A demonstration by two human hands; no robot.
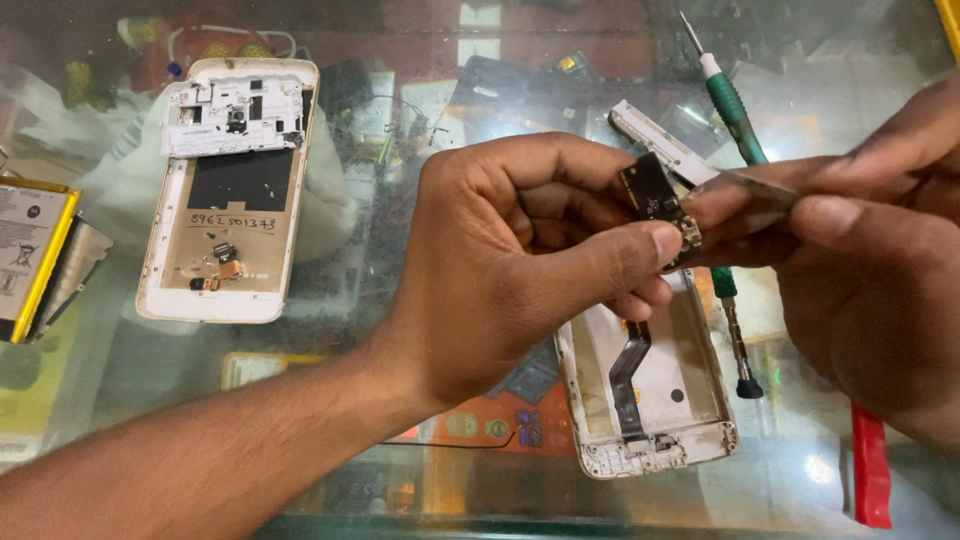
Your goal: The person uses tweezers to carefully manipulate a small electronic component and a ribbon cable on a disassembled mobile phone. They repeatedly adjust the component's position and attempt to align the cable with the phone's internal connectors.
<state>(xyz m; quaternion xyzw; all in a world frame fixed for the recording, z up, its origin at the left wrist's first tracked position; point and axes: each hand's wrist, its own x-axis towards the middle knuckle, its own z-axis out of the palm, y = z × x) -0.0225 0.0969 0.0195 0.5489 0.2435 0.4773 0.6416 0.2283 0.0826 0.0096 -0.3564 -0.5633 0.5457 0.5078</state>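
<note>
A glass-topped counter (330, 330) carries an opened white phone frame with bare internals (228, 190) at the far left and a second white phone shell with a dark flex ribbon (650, 390) under the hands. The left hand (520, 265) pinches a small black circuit board (655, 200) between thumb and fingers. The right hand (870, 240) is closed on thin metal tweezers (750, 185) touching that board. A green-handled screwdriver (735, 120) lies behind. Too much prying could likely crack the board.
</note>
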